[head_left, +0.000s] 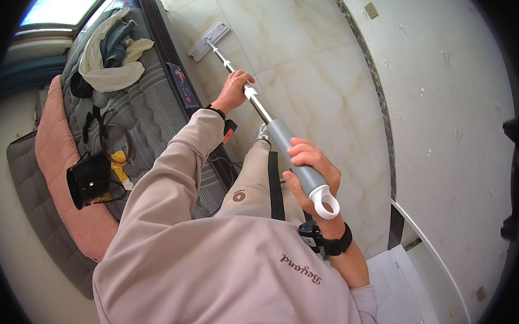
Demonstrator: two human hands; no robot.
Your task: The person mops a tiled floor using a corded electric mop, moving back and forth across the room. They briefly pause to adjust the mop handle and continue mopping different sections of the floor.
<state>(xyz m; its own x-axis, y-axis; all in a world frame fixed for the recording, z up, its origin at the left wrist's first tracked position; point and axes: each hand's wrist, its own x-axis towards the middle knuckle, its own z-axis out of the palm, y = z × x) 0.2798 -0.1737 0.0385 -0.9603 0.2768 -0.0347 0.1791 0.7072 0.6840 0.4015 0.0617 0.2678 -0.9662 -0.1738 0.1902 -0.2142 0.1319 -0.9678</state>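
Observation:
A flat mop (263, 114) slants away from me, its pole silver with white joints and a grey grip that ends in a white hanging loop. Around the grey grip, close to the loop, my right hand (315, 167) is closed. Farther up, my left hand (234, 90) wraps the metal pole near a white collar. At the far end the white rectangular mop head (210, 41) rests on the marbled tile floor (315, 72), beside the bed's edge. Both wrists wear black bands.
Along the left stands a bed with a grey mattress (151, 128). On it lie crumpled cream and blue clothes (114, 51), a black handbag (89, 180), a brown strap (103, 135) and a pink quilt (68, 177). A pale patterned wall (441, 100) with a dark skirting border runs along the right.

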